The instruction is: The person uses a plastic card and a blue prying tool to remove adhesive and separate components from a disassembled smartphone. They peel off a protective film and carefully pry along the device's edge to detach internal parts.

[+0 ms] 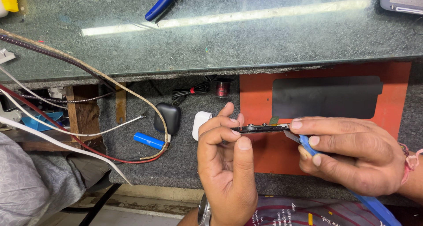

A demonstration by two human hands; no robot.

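I see my left hand [224, 164] pinching a thin dark phone frame [260, 128] edge-up over the orange mat [255, 102], steadying it while my right hand [348, 153] grips blue-handled tweezers [304, 142], tips meeting its edge.

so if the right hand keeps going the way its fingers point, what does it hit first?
The right hand points left, along the thin dark device it already touches. Next in line are probably the left hand fingertips gripping the other end; depth is unclear.
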